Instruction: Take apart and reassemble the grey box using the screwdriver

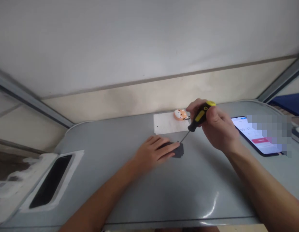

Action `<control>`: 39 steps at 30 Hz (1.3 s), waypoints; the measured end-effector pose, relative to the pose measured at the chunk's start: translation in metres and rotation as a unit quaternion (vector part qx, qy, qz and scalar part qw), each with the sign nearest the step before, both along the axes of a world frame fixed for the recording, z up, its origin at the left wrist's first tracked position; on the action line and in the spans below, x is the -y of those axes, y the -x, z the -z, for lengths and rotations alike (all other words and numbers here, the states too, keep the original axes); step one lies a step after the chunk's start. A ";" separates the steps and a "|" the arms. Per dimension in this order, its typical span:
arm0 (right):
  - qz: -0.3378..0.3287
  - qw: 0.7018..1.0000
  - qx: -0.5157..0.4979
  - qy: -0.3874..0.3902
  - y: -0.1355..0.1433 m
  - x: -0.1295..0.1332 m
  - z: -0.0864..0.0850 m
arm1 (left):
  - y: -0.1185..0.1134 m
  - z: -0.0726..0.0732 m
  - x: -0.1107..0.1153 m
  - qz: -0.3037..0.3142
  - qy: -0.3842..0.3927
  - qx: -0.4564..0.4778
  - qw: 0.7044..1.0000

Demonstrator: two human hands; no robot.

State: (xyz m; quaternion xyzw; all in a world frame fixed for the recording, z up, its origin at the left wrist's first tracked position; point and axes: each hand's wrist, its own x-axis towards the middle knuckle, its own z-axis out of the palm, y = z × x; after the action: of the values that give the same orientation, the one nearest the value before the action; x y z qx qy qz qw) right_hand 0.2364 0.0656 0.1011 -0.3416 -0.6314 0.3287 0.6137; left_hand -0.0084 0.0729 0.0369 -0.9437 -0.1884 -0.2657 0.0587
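Note:
My left hand rests over a small dark, flat, box-like piece, its fingers laid across the top and holding it against the table. Its covered side is hidden, so I cannot tell what kind of part it is. In my right hand is a black and yellow screwdriver, gripped by the handle and tilted. The thin shaft slants down to the left, and its tip meets the dark piece near my left fingertips. Just behind, an orange and white animal-face trinket sits on a white paper.
A lit phone showing a timer lies at the right. On the left, a black phone-shaped slab rests on white paper beside a pale box-like item. The grey table ends against a wall, with metal frame posts at both sides.

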 end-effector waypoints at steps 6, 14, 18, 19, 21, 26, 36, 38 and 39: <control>0.161 0.983 -0.022 0.085 -0.004 -0.015 0.013 | -0.002 -0.002 0.002 -0.008 -0.019 -0.011 1.000; 0.215 0.952 -0.116 0.185 -0.022 -0.053 0.054 | 0.005 -0.022 0.008 0.012 0.160 0.006 0.987; 0.210 0.944 -0.121 0.224 -0.025 -0.056 0.060 | 0.020 -0.037 -0.002 -0.033 0.340 0.007 0.940; 0.210 0.946 -0.104 0.226 -0.025 -0.056 0.061 | 0.023 -0.038 -0.005 -0.047 0.374 0.019 0.926; 0.203 0.954 -0.048 0.216 -0.024 -0.054 0.061 | 0.028 -0.035 -0.012 -0.064 0.427 0.051 0.900; 0.166 0.971 0.043 0.167 -0.020 -0.051 0.065 | 0.031 -0.020 -0.024 -0.117 0.471 0.122 0.866; 0.152 0.974 0.050 0.161 -0.015 -0.054 0.072 | 0.028 -0.010 -0.029 -0.198 0.460 0.089 0.861; 0.159 0.973 0.048 0.162 -0.016 -0.054 0.073 | 0.028 -0.009 -0.030 -0.204 0.466 0.079 0.857; 0.167 0.971 0.047 0.162 -0.016 -0.055 0.073 | 0.028 -0.008 -0.030 -0.205 0.470 0.074 0.855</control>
State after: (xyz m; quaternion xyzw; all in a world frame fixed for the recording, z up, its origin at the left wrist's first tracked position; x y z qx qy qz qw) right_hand 0.2527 0.1201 0.0279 -0.5518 -0.5317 0.3032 0.5664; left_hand -0.0368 0.1028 0.0449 -0.7763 -0.4840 -0.1964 -0.3529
